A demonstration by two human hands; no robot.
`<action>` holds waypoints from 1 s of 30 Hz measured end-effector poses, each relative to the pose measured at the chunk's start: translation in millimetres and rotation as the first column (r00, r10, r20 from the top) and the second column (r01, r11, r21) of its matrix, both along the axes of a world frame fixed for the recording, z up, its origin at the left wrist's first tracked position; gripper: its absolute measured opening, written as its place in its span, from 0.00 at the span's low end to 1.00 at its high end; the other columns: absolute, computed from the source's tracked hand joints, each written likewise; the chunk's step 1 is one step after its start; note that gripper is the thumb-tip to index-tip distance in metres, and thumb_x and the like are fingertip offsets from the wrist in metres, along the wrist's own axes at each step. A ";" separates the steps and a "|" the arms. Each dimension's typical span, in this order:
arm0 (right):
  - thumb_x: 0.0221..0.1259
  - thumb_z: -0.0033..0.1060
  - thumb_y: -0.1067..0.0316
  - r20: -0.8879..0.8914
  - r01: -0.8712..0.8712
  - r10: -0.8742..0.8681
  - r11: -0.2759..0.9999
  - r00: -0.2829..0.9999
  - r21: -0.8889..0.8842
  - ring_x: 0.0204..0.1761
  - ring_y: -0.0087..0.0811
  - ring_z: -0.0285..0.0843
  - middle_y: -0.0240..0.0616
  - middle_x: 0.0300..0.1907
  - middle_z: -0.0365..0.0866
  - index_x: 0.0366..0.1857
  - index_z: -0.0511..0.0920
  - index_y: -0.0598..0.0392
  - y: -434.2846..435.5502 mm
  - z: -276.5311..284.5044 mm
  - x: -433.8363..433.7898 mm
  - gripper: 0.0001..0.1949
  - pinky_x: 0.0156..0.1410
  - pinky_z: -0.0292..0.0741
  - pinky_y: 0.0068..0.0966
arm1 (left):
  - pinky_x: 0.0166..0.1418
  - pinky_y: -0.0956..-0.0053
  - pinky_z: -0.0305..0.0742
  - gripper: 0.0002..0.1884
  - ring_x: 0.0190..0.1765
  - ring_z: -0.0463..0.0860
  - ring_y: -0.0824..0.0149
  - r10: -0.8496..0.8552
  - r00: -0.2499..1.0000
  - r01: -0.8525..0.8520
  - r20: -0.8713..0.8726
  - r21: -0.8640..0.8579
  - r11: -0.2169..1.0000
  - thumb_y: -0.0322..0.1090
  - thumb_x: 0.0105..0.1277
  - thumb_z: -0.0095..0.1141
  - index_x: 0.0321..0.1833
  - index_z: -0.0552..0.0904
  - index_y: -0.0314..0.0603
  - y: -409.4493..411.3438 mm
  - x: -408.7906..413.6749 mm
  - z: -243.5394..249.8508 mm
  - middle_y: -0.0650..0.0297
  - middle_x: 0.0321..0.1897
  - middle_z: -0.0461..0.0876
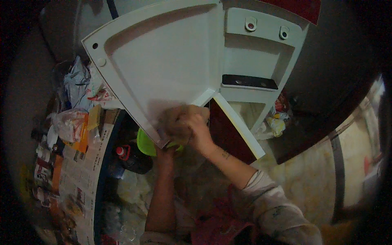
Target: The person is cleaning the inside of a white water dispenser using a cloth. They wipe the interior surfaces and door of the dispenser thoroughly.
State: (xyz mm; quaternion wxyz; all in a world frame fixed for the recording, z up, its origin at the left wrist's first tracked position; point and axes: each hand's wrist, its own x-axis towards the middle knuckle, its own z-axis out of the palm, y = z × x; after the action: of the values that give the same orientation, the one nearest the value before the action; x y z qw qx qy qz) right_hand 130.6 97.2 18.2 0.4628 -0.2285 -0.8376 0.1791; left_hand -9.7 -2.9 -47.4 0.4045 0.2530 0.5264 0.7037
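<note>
A brownish cloth (171, 114) lies bunched against the lower inner face of a white door (171, 58), which stands open on a water dispenser (257, 61). My right hand (196, 124) presses on the cloth with curled fingers, near the door's bottom edge. At the door's lower left corner is my left hand (167, 150), partly behind it; its fingers are dark and mostly hidden, so I cannot tell whether they grip the edge. Beneath that corner a bright green plastic basin (145, 144) shows in part.
A dark bottle with a red cap (120, 150) stands left of the basin. Further left, plastic bags (69, 124) and small items crowd a surface covered with newspaper (81, 180). The dispenser's dark red lower panel (228, 134) is right of my hands, above a marbled floor (297, 174).
</note>
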 end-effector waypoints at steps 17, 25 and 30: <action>0.55 0.67 0.66 -0.618 -0.626 0.358 0.725 0.700 -0.289 0.66 0.35 0.65 0.42 0.59 0.73 0.55 0.72 0.60 -44.6 62.2 -39.5 0.23 0.72 0.60 0.31 | 0.70 0.65 0.61 0.38 0.68 0.64 0.61 0.249 0.892 -0.157 -0.379 0.258 0.953 0.36 0.61 0.61 0.70 0.55 0.39 3.3 -2.4 -2.6 0.56 0.66 0.62; 0.49 0.68 0.65 0.038 -0.156 0.168 0.964 0.985 -0.214 0.57 0.47 0.72 0.44 0.50 0.77 0.52 0.74 0.55 -42.5 28.7 -25.7 0.24 0.59 0.71 0.39 | 0.69 0.67 0.63 0.38 0.67 0.65 0.61 0.208 0.937 -0.147 -0.282 0.224 0.964 0.38 0.59 0.64 0.69 0.59 0.38 1.8 -1.4 5.5 0.57 0.66 0.63; 0.45 0.66 0.69 0.172 -0.090 0.121 0.980 0.978 -0.177 0.56 0.52 0.70 0.47 0.50 0.77 0.52 0.73 0.56 -40.4 30.8 -17.7 0.25 0.60 0.69 0.42 | 0.69 0.67 0.63 0.38 0.66 0.66 0.60 0.282 0.802 -0.195 -0.527 0.215 0.957 0.38 0.58 0.65 0.69 0.60 0.37 -0.2 10.9 22.9 0.56 0.66 0.64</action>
State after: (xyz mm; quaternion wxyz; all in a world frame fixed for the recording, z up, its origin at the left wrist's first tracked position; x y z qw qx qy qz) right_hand 113.0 56.8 49.0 0.3531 -0.2372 -0.8692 0.2521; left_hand 1.2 -3.2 -24.5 0.1232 0.4066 0.5937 0.6834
